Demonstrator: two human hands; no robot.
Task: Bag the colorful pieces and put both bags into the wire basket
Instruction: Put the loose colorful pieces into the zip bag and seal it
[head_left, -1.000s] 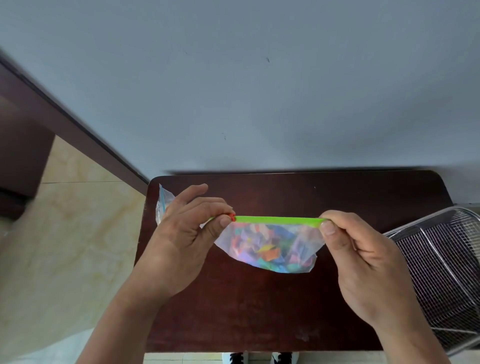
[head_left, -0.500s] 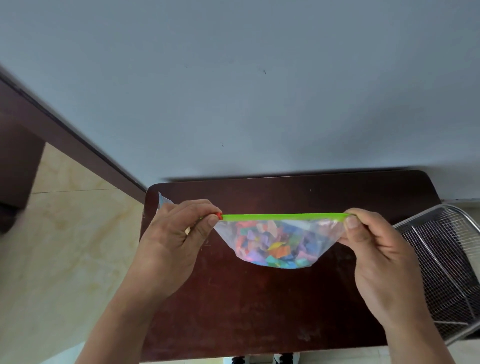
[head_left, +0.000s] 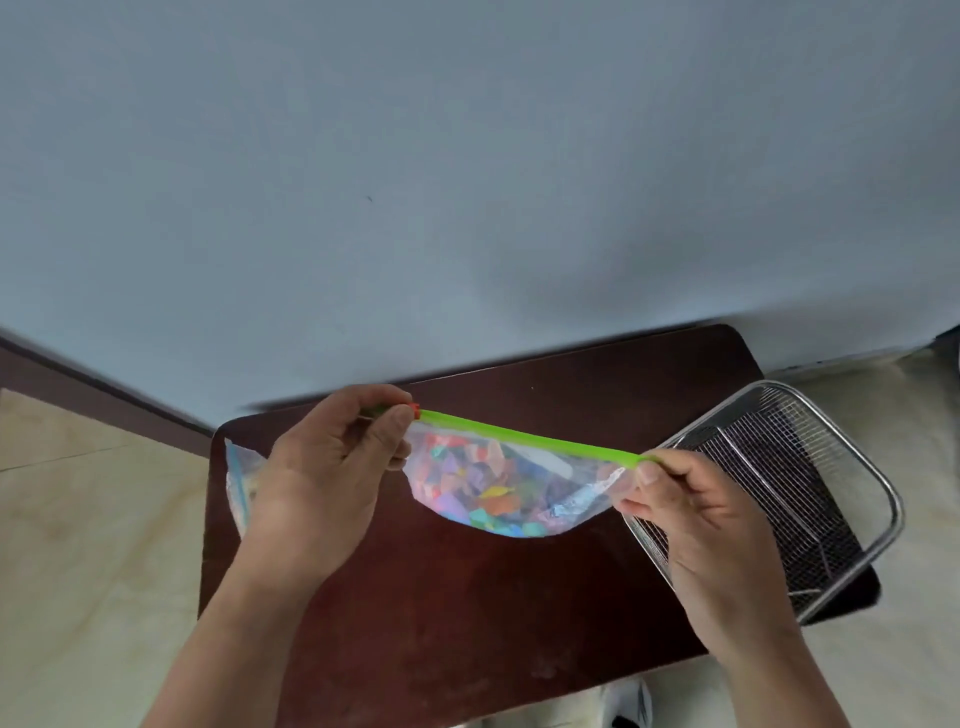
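Bag (head_left: 509, 493) between 2 hands, aloft

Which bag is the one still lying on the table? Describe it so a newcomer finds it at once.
Start at the dark wooden table against the blue wall. At its left edge, mostly hidden behind the left hand, lies a clear bag with a blue strip. Unlike the green-zipped bag of colorful pieces held up between both hands, it rests flat on the table, far from the wire basket.

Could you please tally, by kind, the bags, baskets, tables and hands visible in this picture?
Bags: 2, the held bag and the second bag behind the left hand
Wire basket: 1
Table: 1
Hands: 2, left hand and right hand
Total: 6
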